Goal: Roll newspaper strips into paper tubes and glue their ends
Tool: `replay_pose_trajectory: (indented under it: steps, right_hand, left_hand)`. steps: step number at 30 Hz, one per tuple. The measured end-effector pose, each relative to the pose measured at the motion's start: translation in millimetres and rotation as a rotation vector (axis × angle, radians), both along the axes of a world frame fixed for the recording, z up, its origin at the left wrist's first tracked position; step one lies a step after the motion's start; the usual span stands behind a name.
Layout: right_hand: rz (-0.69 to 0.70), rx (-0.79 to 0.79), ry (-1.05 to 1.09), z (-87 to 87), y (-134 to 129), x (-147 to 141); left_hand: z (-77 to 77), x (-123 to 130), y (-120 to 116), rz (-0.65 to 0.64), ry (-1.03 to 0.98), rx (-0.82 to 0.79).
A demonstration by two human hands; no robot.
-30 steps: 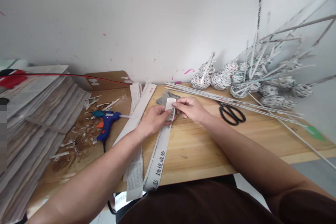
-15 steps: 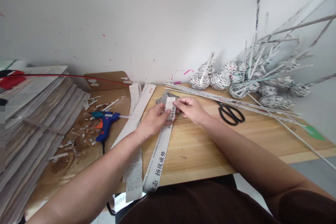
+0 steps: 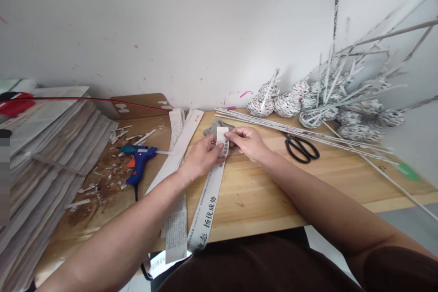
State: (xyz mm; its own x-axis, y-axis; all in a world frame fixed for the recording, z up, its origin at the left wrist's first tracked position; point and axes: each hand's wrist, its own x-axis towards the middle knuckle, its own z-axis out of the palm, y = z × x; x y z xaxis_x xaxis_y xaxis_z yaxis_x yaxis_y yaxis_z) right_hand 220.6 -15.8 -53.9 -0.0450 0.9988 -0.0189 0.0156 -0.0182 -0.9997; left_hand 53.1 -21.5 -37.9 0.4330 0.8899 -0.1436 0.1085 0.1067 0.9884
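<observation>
A long printed newspaper strip [image 3: 212, 191] runs from between my hands down over the table's front edge. My left hand [image 3: 204, 154] grips the strip's left side near its far end, fingers closed on it. On the other side, my right hand [image 3: 247, 142] pinches the same end between thumb and fingers. Just beyond the fingers lies a crumpled grey cloth [image 3: 216, 125], partly covered by the strip and the hands. More newspaper strips [image 3: 175, 223] lie to the left, passing under my left forearm.
A blue glue gun [image 3: 139, 164] lies on stained cardboard at left, by a tall newspaper stack [image 3: 51, 159]. Black scissors [image 3: 302, 148] rest at right, near long thin paper rolls [image 3: 273, 124]. Several woven paper shapes [image 3: 288, 103] stand along the wall.
Both hands keep hold of the strip's far end in nearly the same place. The whole view has shifted very slightly.
</observation>
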Motion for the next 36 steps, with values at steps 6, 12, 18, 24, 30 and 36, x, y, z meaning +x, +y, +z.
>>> replay_pose_trajectory:
  steps: [6, 12, 18, 24, 30, 36]
  right_hand:
    - [0.009, -0.006, 0.041, -1.0, 0.5, -1.1]
    - [-0.002, -0.012, 0.077, 0.8, -0.6, -3.2]
    - [0.027, -0.015, 0.101, 6.3, -2.1, -2.5]
    - [0.161, 0.016, 0.060, 13.1, -1.6, 7.5]
    - [0.168, 0.022, -0.003, 16.6, -3.5, 8.1]
    - [0.128, -0.014, -0.008, 21.9, -6.0, 5.5]
  left_hand:
    - [-2.7, -1.5, 2.8, 0.009, 0.063, 0.055]
    - [-1.4, -2.4, 1.5, 0.016, 0.068, 0.119]
    - [-2.2, -2.0, 2.4, 0.024, 0.089, 0.122]
    - [2.0, -4.2, 5.9, 0.045, 0.088, 0.083]
    - [6.4, -2.2, 1.2, 0.022, -0.056, 0.000]
    - [5.5, -0.7, 0.7, 0.062, -0.096, -0.093]
